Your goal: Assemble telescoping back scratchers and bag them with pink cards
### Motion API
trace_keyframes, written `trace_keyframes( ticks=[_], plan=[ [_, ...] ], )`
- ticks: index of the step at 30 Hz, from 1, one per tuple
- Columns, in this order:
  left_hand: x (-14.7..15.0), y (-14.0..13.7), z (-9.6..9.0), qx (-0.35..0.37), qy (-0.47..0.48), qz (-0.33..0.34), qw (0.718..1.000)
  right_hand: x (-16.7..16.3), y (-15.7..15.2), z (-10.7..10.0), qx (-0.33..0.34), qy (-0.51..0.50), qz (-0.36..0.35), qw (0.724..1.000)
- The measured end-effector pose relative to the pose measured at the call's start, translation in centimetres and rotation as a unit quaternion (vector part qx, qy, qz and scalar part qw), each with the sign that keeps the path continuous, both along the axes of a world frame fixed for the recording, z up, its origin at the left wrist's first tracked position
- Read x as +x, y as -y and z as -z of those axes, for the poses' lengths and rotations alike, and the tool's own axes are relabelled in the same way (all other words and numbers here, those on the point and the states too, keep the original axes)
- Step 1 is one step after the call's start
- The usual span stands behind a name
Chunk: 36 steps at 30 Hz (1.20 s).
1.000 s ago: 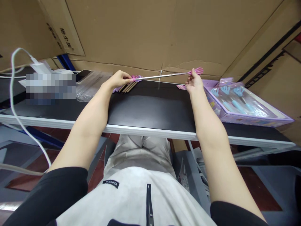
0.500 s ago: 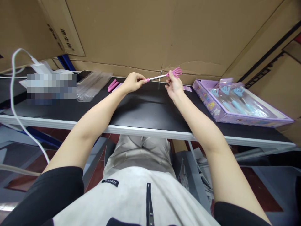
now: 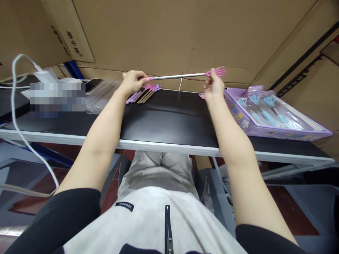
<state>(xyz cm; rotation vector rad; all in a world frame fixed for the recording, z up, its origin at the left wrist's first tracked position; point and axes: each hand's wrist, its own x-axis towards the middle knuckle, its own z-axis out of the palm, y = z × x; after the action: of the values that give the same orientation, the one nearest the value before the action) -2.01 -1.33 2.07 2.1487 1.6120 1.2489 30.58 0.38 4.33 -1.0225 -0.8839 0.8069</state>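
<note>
The left hand (image 3: pixel 134 82) pinches the handle end of a pink claw-headed stick (image 3: pixel 180 76) and the right hand (image 3: pixel 215 85) grips it by the claw's base, a two-ended hold that seems to keep the rod extended above the desk's (image 3: pixel 169 123) back edge. Loose sticks (image 3: pixel 148 95) lie side by side near that edge, probably for easy reach; a purple box (image 3: pixel 286 134) sits toward the right end

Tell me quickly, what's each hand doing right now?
Left hand: closed, holding the pink scratcher by its handle.
Right hand: closed, holding the same scratcher near its clawed head.
</note>
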Motion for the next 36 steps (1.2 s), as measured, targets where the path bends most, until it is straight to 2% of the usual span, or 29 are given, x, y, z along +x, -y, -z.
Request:
trace_keyframes(
  ticks=[2, 5, 7, 9, 11, 15, 17, 22, 27, 31, 33, 36],
  plan=[
    [-1.6, -0.1, -0.1, -0.009, -0.007, -0.046, 0.999, 2.6, -0.3, -0.6, -0.036, -0.001, 0.052, 0.998],
    [-2.7, 0.0, -0.1, -0.030, -0.031, -0.060, 0.997, 5.7, -0.9, -0.5, -0.064, 0.059, 0.036, 0.996],
    [-2.5, 0.1, -0.1, -0.036, -0.047, -0.058, 0.997, 6.4, -1.3, 0.0, -0.064, 0.069, 0.026, 0.995],
    [-1.8, 0.3, -0.2, -0.031, -0.054, -0.055, 0.997, 5.6, -1.6, 0.6, -0.054, 0.063, 0.018, 0.996],
    [-0.4, 0.6, -0.5, -0.018, -0.062, -0.041, 0.997, 3.5, -1.7, 1.4, -0.039, 0.063, -0.005, 0.997],
    [3.5, 1.7, -0.8, 0.027, -0.089, 0.000, 0.996, -2.2, -1.4, 3.4, 0.017, 0.077, -0.111, 0.991],
    [5.0, 2.2, -0.7, 0.036, -0.093, 0.014, 0.995, -3.9, -1.0, 4.2, 0.035, 0.063, -0.134, 0.988],
    [6.2, 2.6, 0.0, 0.024, -0.083, 0.030, 0.996, -4.1, -0.2, 4.2, 0.026, 0.047, -0.143, 0.988],
    [4.9, 1.9, -0.3, 0.024, -0.081, 0.029, 0.996, -3.9, -0.1, 3.6, 0.009, 0.062, -0.133, 0.989],
    [1.9, 1.3, -1.0, 0.011, -0.074, -0.023, 0.997, -2.7, -0.7, 2.3, 0.034, 0.091, -0.116, 0.989],
    [0.0, 1.0, -1.0, -0.003, -0.061, -0.053, 0.997, -1.2, -0.9, 1.2, 0.026, 0.085, -0.078, 0.993],
    [-2.2, 0.6, -0.5, -0.023, -0.044, -0.091, 0.995, 1.7, -0.7, -0.4, -0.033, -0.004, 0.017, 0.999]
  ],
)
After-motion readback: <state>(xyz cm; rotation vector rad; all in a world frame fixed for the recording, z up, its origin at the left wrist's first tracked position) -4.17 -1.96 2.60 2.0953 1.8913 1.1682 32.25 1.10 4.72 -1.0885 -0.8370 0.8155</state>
